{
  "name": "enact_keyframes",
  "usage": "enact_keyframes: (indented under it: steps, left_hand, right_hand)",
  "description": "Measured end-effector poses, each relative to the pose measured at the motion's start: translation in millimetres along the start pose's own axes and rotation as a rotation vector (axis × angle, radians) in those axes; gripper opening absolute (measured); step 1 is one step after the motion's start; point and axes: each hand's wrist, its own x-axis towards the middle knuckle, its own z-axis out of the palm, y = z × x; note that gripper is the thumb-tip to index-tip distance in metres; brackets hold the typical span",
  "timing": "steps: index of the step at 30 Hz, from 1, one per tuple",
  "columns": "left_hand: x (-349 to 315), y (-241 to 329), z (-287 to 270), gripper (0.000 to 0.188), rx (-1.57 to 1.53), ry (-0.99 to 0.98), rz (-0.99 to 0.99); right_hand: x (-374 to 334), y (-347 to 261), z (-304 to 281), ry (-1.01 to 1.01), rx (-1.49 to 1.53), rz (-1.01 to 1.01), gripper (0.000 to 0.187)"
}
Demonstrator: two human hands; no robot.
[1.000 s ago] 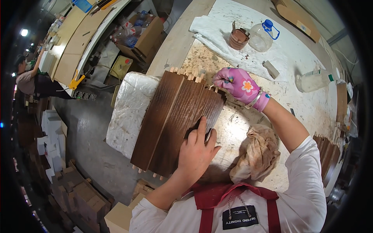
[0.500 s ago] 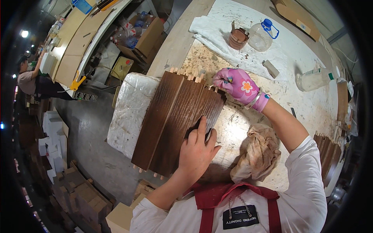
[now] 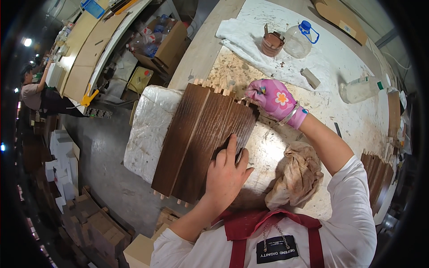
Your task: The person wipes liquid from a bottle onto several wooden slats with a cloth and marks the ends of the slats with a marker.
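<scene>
Boards of dark-brown grained wood [image 3: 201, 143] with pale round dowels [image 3: 218, 90] lie under the bare left hand [image 3: 226, 172], index finger extended, its grip unclear; the pink floral-gloved right hand [image 3: 275, 99] is clenched beside their far end, any contents hidden.

on my feed i've got dark brown boards [image 3: 201, 129] with paler streaks, a pink glove [image 3: 268, 93] with an orange-and-white flower [image 3: 281, 98], a beige rag [image 3: 297, 176] blotched brown, a blue jug cap [image 3: 305, 25] and red apron straps [image 3: 315, 245] over white shirt [image 3: 351, 214].
</scene>
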Motion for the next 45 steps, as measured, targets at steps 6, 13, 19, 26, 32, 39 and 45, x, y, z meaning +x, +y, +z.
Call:
enact_keyframes:
  steps: [6,13,19,26,32,39,45]
  left_hand:
    - [0,0,0,0.048,0.012,-0.002,0.002]
    - [0,0,0,0.049,0.012,-0.022,0.003]
    - [-1,1,1,0.047,-0.007,-0.031,-0.012]
    - [2,5,-4,0.044,0.001,-0.084,-0.054]
    - [-1,0,-2,0.046,0.013,-0.021,0.025]
    - [-4,-2,3,0.045,0.012,0.016,0.054]
    - [-4,-3,6,0.046,0.009,0.017,0.062]
  right_hand:
    - [-1,0,3,0.023,-0.037,-0.075,0.017]
    - [-10,49,-38,0.311,-0.102,0.154,0.015]
    - [-10,116,-56,0.442,-0.108,0.149,0.017]
    - [-19,103,-66,0.357,-0.274,0.155,0.035]
    - [-145,36,-81,0.359,-0.369,0.072,0.047]
    - [-272,-7,25,-0.078,-0.572,0.094,0.074]
    - [-178,-8,-26,0.282,-0.624,-0.458,0.042]
